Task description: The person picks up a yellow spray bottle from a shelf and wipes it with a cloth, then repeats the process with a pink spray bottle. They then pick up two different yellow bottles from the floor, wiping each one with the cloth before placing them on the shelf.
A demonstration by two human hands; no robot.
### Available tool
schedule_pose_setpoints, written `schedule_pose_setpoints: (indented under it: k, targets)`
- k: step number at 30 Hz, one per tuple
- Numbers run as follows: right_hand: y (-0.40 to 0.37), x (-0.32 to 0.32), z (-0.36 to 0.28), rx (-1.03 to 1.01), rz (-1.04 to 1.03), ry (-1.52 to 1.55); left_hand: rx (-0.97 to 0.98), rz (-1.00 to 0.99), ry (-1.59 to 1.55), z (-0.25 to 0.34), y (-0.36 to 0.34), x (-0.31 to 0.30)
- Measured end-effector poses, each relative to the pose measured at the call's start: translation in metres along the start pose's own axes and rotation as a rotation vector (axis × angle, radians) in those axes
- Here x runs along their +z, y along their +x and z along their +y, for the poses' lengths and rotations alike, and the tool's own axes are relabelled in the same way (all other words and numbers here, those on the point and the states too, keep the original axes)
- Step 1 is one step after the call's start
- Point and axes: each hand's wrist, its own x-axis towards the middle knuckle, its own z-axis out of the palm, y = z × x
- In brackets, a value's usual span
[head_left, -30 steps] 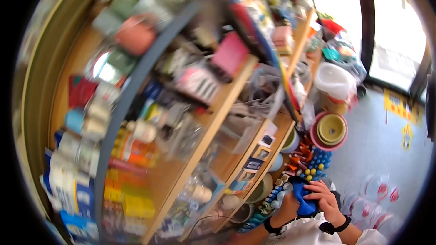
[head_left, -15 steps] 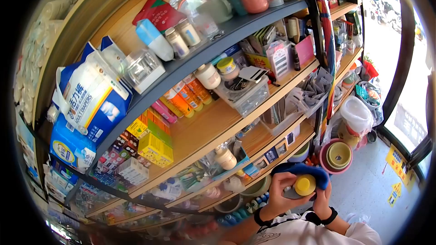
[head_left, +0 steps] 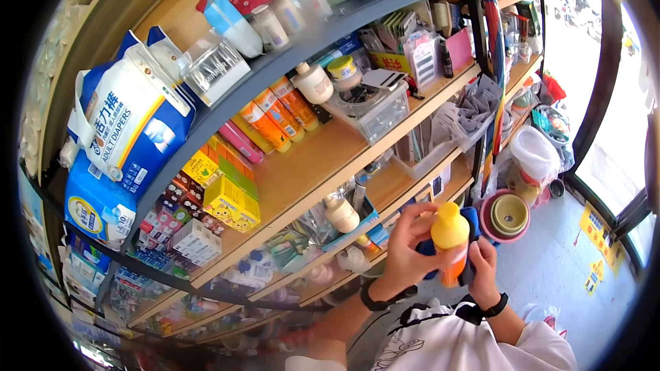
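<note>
A person's left hand (head_left: 402, 251) and right hand (head_left: 485, 271) close around a blue cloth (head_left: 472, 220) and a small bottle (head_left: 450, 247) in front of the lower boards of a shop's wooden shelving (head_left: 309, 172). The left hand curls around the bottle from the shelving side, while the right hand presses the cloth against the side facing away from the shelving. The bottle stands upright, with an orange body and a rounded yellow cap (head_left: 450, 227).

Half a second earlier the bottle pointed its cap at the camera with the cloth draped over it. It is now raised and upright, with the cloth behind and below the cap.

The shelving fills most of the view, crowded with bottles, boxes and clear bins. Pale floor (head_left: 557, 268) runs from its foot to a glass door (head_left: 619, 151) at its far end. A white-and-blue diaper pack (head_left: 130, 124) sits on an upper shelf, and a stack of bowls (head_left: 507, 214) stands on the floor just beside the shelving's base, near the hands.
</note>
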Motion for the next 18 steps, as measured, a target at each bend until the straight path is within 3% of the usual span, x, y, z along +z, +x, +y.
schedule_pose_setpoints:
  k: [2,4,6,7,8,10,12,13,14,18]
  targets:
    - [-0.003,0.007,-0.014,-0.103,0.213,0.080,0.058,0.016,-0.038,-0.003,0.004,-0.008]
    - [-0.014,0.008,-0.045,-0.167,0.169,0.254,0.077,0.029,0.016,-0.002,0.009,-0.011]
    - [-0.030,-0.003,-0.076,-0.123,-0.169,0.327,0.086,0.041,0.062,-0.004,0.011,-0.012]
    - [-0.041,-0.012,-0.079,-0.045,-0.193,0.286,0.098,0.031,0.083,-0.008,0.012,-0.012]
    - [-0.028,-0.007,-0.085,-0.218,-0.494,0.346,0.105,0.018,0.102,-0.012,0.012,-0.011]
    - [-0.016,0.012,-0.109,-0.174,-0.750,0.228,0.076,0.007,0.064,-0.014,0.011,-0.006]
    - [-0.004,0.032,-0.127,-0.546,-0.466,-0.538,0.073,0.076,-0.047,-0.012,0.006,0.001]
    - [-0.004,0.042,-0.123,-0.610,-0.197,-0.715,0.086,0.080,-0.106,-0.012,0.005,0.003]
    - [-0.002,0.049,-0.114,-0.663,0.078,-0.887,-0.029,0.138,-0.147,-0.015,0.002,0.001]
    - [0.002,0.059,-0.096,-0.819,0.415,-0.772,-0.001,0.118,-0.203,-0.017,0.000,0.010]
